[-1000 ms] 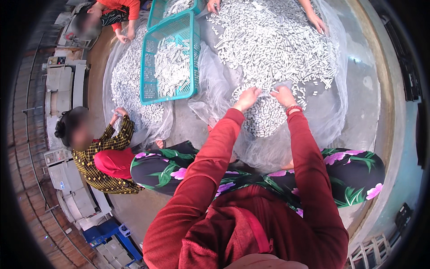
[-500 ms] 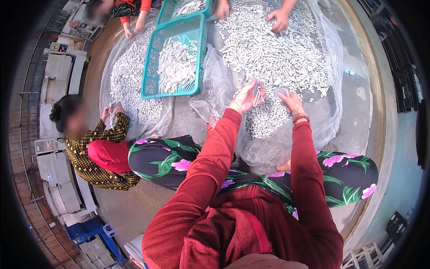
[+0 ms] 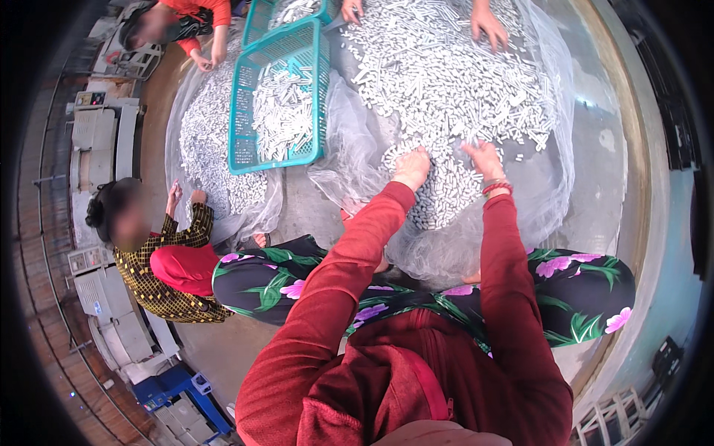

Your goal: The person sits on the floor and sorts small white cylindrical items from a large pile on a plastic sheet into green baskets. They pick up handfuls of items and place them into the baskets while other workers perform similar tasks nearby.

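Curled inward, the left hand (image 3: 413,169) is set against the loose white pieces (image 3: 454,89), its fingertips hidden; whether anything is grasped by it cannot be told. Just beside it, the right hand (image 3: 486,161) is reached forward with its fingers loosely bent over the same pieces, and whether one is pinched cannot be told either. A red bracelet (image 3: 497,187) is worn on the right wrist.

Small, short and cylindrical, the pieces are heaped across a translucent sheet (image 3: 439,254): the broad heap is spread toward the sheet's far edge, and a narrower part is gathered below the hands, toward its near edge. At the far edge, a co-worker's hand (image 3: 489,31) is held over the heap, and a second hand (image 3: 352,10) is seen near the far left corner.

Beyond the sheet's left edge, a teal basket (image 3: 279,166) is partly filled with similar pieces; behind it another teal basket (image 3: 256,20) is cut off by the upper rim of the view. Farther left, a second heap (image 3: 216,137) is flanked by a person in a checked top (image 3: 171,293) and a person in orange (image 3: 217,9). Pale machines (image 3: 97,141) are lined up along the far left.
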Demonstrator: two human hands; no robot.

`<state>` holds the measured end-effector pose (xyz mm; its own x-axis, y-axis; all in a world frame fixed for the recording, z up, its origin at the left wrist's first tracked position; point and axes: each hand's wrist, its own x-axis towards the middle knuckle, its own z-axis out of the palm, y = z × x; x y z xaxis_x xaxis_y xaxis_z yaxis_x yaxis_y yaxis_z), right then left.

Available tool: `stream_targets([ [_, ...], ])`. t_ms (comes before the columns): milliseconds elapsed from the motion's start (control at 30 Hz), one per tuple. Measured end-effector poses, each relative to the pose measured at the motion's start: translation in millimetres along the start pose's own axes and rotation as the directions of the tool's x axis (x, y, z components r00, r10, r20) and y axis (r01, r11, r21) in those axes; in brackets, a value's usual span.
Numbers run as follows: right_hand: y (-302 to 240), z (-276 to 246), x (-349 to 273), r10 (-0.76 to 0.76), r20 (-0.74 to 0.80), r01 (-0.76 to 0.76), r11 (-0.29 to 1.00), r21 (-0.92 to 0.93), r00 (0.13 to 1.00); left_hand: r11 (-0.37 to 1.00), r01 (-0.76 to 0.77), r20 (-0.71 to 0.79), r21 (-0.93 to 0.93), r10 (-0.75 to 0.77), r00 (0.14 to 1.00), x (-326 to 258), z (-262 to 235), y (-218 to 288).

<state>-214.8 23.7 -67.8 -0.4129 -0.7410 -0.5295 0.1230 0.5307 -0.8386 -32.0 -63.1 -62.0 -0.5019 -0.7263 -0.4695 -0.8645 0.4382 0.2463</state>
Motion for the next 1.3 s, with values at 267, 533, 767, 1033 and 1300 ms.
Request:
stream_targets([
  [267,-16.5,-72.7,-23.7,0.057,-0.001,-0.057,0.995,-0.076,0.998,0.037,0.043,0.056,-0.998,0.519,0.853,7.3,-34.6,-26.5],
  [533,74.5,-29.7,-17.0,-0.317,-0.133,0.126,0.676,-0.726,0.939,-0.247,0.186,0.059,-0.951,0.443,0.894,5.0,-91.6,35.7],
  [767,17.5,-37.2,-7.2,-0.239,-0.284,0.16,0.948,-0.277,0.928,0.99,-0.121,-0.149,0.068,0.13,0.98,37.1,-80.8,100.0],
  [1033,-23.1,-35.7,11.5,-0.26,-0.552,0.005,0.907,-0.42,0.792,0.962,-0.244,-0.086,0.12,0.255,0.963,52.9,-19.5,85.4],
  [1300,-15.1,27.4,25.4,-0.317,-0.29,-0.029,0.628,-0.778,0.903,0.636,-0.019,0.142,-0.772,0.202,0.969,2.2,-26.5,22.9],
])
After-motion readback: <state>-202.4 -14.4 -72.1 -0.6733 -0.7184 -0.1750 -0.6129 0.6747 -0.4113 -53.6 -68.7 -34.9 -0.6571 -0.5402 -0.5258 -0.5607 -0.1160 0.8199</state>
